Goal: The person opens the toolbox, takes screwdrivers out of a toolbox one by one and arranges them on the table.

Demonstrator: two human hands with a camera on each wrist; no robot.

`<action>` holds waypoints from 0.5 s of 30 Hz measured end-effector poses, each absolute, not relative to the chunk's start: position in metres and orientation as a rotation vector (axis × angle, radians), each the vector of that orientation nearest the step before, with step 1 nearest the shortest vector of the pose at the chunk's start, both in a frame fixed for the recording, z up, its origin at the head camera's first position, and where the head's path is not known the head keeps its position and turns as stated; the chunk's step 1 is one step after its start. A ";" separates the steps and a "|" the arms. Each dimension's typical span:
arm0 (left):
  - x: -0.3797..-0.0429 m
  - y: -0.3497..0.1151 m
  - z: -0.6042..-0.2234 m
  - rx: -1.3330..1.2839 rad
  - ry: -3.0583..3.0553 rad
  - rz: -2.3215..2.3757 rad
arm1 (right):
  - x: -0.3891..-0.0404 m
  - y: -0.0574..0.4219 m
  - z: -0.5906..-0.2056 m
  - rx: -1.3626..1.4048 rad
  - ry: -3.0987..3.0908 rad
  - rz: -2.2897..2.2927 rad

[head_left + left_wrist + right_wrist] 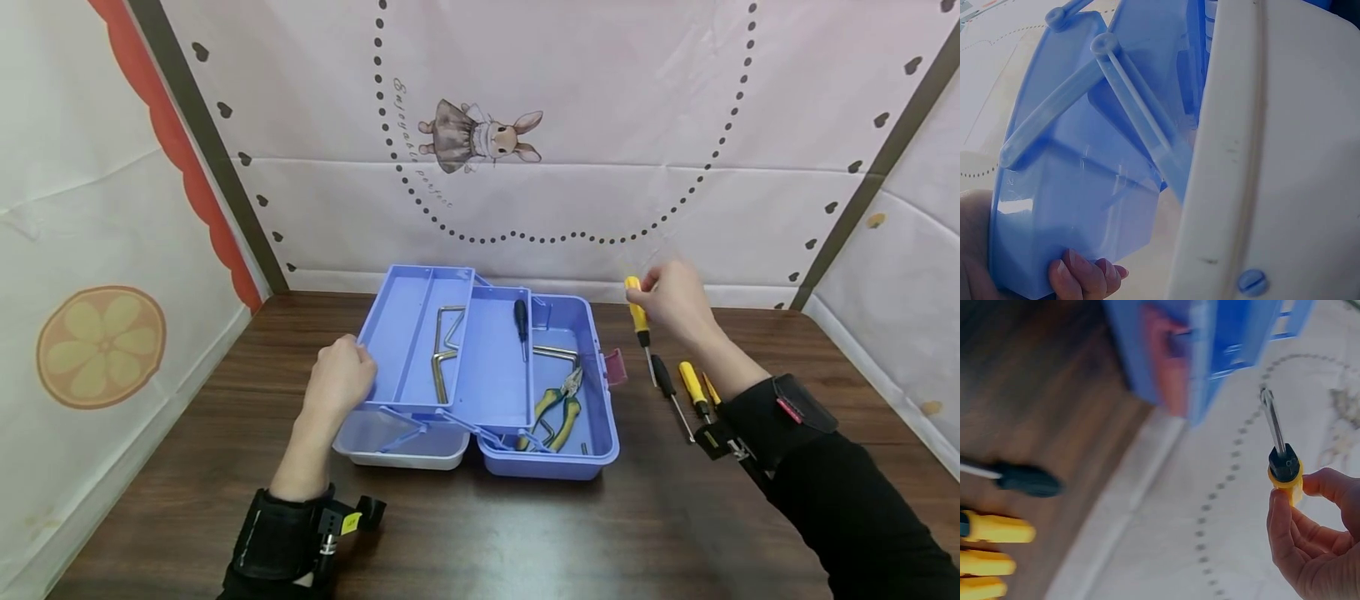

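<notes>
I saw the right grip (675, 297) pinch a yellow screwdriver (638, 318) above the bench (435, 542), right of the toolbox (551, 469); left grip (341, 373) held its top tray (401, 342). Pliers (570, 421) lay in the toolbox.

The left arm (296, 479) reaches up from the near left of the toolbox (551, 468), its left hand (341, 375) at the toolbox's left edge, fingers curled round it. The right arm (862, 500) slants in from the toolbox's near right; the right hand (673, 296) is raised to the right of the toolbox's far end, thumb and fingers pinching.
</notes>
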State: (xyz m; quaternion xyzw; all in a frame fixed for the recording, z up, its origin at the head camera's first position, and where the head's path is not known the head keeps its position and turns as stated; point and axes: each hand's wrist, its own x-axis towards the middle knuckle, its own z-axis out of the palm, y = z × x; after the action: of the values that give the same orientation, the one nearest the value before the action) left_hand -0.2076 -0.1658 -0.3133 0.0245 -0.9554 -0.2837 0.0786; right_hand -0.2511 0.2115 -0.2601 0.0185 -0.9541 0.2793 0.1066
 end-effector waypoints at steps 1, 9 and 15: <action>-0.208 -0.166 -0.313 0.076 -2.859 -0.851 | -0.252 0.215 -0.267 0.053 -2.811 0.797; -0.207 -0.166 -0.312 0.071 -2.858 -0.855 | -0.262 0.235 -0.315 -0.090 -2.945 0.716; -0.206 -0.166 -0.312 0.075 -2.864 -0.865 | -0.265 0.238 -0.337 -0.176 -3.019 0.677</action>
State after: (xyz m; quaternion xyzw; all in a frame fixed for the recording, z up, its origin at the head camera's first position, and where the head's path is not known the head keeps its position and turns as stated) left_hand -0.2064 -0.1658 -0.3125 0.0250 -0.9544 -0.2881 0.0742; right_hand -0.2654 0.2380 -0.3366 -0.0568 -0.9740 0.2183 0.0212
